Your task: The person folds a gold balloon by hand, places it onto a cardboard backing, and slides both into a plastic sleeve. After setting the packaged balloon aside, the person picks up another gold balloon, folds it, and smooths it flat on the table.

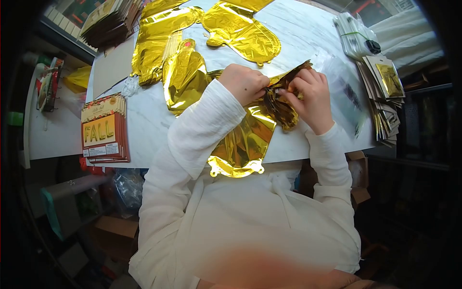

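A flat gold foil balloon (245, 139) is gathered between my hands, its lower end with small tabs hanging at the table's front edge. My left hand (243, 84) pinches the bunched foil from the left, fingers closed. On the other side my right hand (310, 98) also pinches it, fingers curled around the crumpled, darker folds. More flat gold foil balloons lie just beyond and left of my hands: a rounded one (245, 36), a long one (151, 48), and a piece (185, 79) with a small pink mark.
Packages printed "FALL" (101, 127) are stacked at the left front, near white string (130, 87). More cards (108, 24) stand at the back left. On the right are clear plastic bags (353, 33), clear film (339, 86) and cards with gold packets (387, 79).
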